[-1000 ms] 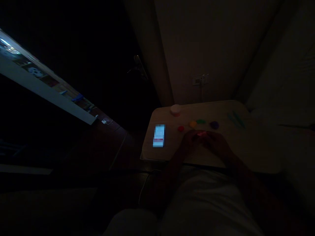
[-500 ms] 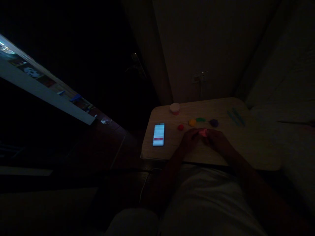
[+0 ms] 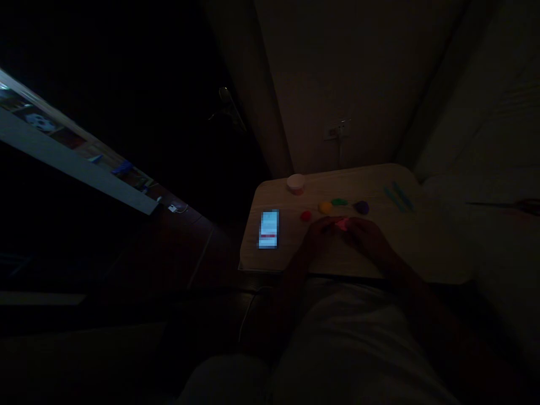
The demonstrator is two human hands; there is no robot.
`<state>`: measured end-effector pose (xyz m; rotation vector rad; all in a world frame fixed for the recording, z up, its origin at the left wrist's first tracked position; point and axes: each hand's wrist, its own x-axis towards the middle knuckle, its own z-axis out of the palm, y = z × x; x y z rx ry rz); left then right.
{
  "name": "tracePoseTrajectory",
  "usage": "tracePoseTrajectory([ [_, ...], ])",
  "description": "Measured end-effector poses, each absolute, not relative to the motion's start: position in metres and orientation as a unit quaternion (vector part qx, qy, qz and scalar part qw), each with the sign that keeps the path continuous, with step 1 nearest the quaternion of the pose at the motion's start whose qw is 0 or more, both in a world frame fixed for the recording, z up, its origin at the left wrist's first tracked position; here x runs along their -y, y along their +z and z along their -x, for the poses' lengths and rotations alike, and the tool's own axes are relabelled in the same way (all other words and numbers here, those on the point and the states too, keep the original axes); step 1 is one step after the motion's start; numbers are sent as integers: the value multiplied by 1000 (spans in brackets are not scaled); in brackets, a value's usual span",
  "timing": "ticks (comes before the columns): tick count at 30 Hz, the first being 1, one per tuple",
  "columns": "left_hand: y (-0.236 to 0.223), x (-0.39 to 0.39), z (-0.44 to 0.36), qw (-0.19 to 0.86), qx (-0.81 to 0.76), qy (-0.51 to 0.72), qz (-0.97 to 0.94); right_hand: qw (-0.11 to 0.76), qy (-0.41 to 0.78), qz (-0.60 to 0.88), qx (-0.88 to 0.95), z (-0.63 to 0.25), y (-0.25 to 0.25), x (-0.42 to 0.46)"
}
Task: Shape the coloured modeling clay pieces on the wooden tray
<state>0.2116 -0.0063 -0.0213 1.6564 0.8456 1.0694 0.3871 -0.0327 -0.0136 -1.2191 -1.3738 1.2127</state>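
In dim light, a small pink lump of modelling clay is pinched between my two hands over the near part of the table. My left hand closes on its left side, and my right hand grips it from the right. Just beyond my fingers lie a red lump, a yellow lump, a green piece and a purple lump. The finer shape of the pink clay is hidden by my fingers and the darkness.
A lit phone lies at the table's left. Behind it stands a round tub with a pale top. Two blue-green sticks rest at the right of the wooden table. A wall socket with a cable is behind.
The whole view has shifted slightly, so the table and things appear a little further left and up. Both hands still hold the pink clay, with only slight finger movement.
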Motion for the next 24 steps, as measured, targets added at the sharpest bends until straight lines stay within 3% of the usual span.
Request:
tracePoseTrajectory([
  [14, -18, 4, -208, 521, -349, 401, -668, 428, 458, 471, 621, -388, -14, 28],
  [21, -14, 7, -209, 327, -382, 428, -750, 446, 471, 467, 601, -386, -23, 29],
  [24, -15, 7, -209, 287, -388, 426, -765, 428, 411, 491, 638, -385, -21, 29],
])
